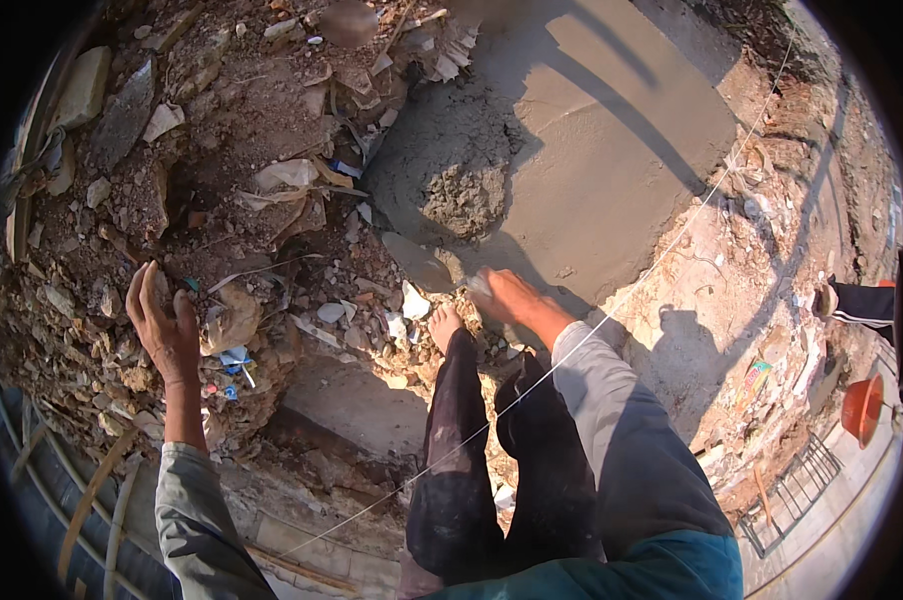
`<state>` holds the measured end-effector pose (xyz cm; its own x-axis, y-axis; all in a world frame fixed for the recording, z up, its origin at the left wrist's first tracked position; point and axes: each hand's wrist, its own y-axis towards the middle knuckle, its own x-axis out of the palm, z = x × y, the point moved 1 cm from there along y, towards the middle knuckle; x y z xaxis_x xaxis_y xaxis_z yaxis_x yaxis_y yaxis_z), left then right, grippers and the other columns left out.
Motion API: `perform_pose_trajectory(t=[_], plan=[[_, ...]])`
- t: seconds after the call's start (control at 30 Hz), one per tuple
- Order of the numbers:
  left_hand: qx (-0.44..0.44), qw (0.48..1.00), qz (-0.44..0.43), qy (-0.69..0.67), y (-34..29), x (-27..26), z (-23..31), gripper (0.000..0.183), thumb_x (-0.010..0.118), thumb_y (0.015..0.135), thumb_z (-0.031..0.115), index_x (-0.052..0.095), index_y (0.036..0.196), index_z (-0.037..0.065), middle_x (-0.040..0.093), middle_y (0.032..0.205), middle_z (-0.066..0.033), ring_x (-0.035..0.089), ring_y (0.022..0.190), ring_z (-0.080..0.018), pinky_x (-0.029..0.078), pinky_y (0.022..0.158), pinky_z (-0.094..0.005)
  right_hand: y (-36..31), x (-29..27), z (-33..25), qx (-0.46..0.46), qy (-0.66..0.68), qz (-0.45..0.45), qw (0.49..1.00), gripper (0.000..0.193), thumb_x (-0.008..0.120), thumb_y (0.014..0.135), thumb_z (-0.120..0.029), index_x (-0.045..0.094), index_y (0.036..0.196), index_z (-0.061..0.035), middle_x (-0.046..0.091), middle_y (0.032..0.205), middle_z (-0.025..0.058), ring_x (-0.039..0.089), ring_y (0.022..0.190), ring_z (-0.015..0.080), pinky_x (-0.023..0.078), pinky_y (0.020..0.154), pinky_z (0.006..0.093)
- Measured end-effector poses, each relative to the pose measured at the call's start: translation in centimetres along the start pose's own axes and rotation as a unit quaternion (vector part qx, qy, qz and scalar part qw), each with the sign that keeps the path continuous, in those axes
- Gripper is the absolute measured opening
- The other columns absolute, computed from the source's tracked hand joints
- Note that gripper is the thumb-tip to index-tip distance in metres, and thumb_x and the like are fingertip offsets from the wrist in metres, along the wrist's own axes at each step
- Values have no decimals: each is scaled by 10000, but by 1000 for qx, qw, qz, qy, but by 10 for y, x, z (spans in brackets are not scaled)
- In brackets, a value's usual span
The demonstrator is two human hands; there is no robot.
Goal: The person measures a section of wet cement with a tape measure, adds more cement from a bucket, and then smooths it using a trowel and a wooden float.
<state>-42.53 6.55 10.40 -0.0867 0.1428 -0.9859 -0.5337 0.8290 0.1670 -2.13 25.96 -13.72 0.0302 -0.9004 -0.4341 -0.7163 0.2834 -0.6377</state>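
My right hand [507, 296] is closed around the handle of a trowel [419, 262]. Its grey blade points left and lies at the lower edge of the wet cement, close to my bare foot [445, 325]. Beside the blade rises a rough lump of mortar [465, 200]. A smoothed grey cement surface [622, 170] spreads to the upper right, with shadows across it. My left hand [168, 330] hangs over the rubble on the left, fingers apart and holding nothing that I can see.
A taut white string [662, 258] crosses diagonally in front of me. Stones and broken rubble [62, 300] cover the left side. On the right are another person's trouser leg [865, 304], an orange bucket [862, 410] and a metal rack [794, 492].
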Motion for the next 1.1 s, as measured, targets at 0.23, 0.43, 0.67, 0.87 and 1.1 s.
perform_pose_trajectory(t=[0.23, 0.43, 0.67, 0.87, 1.1], plan=[[63, 981, 114, 146, 145, 130, 14, 794, 601, 865, 541, 253, 1500, 214, 223, 1543, -123, 199, 1429, -342, 177, 1122, -588, 90, -13, 39, 17, 90, 96, 991, 435, 614, 896, -388, 561, 1048, 16, 655, 897, 277, 632, 894, 453, 490, 773, 480], [50, 977, 113, 173, 155, 162, -9, 885, 550, 832, 677, 197, 1517, 240, 158, 1576, -111, 154, 1443, -351, 119, 1103, -651, 72, -74, 71, 139, 298, 143, 933, 441, 576, 923, -409, 554, 1028, 18, 619, 770, 156, 639, 603, 224, 516, 549, 357], [58, 971, 195, 123, 163, 145, 8, 931, 564, 808, 692, 173, 1525, 245, 157, 1577, -102, 134, 1443, -362, 90, 1085, -677, -3, -54, 20, -29, 167, 104, 980, 405, 505, 916, -243, 466, 1259, -31, 564, 1130, 332, 581, 974, 490, 435, 918, 533], [29, 969, 182, 162, 196, 164, -2, 954, 549, 775, 745, 187, 1522, 274, 150, 1580, -106, 114, 1444, -383, 63, 1056, -713, 42, -56, 41, -4, -245, 16, 969, 698, 459, 890, -1, 294, 1489, -320, 486, 1140, 222, 662, 856, 366, 557, 745, 449], [62, 954, 234, 176, 199, 161, -13, 982, 581, 750, 745, 189, 1521, 281, 156, 1578, -107, 109, 1441, -404, 78, 1031, -741, 40, -149, 131, 182, -222, 191, 939, 638, 473, 940, -128, 232, 1502, -313, 591, 1090, 238, 642, 935, 415, 523, 797, 498]])
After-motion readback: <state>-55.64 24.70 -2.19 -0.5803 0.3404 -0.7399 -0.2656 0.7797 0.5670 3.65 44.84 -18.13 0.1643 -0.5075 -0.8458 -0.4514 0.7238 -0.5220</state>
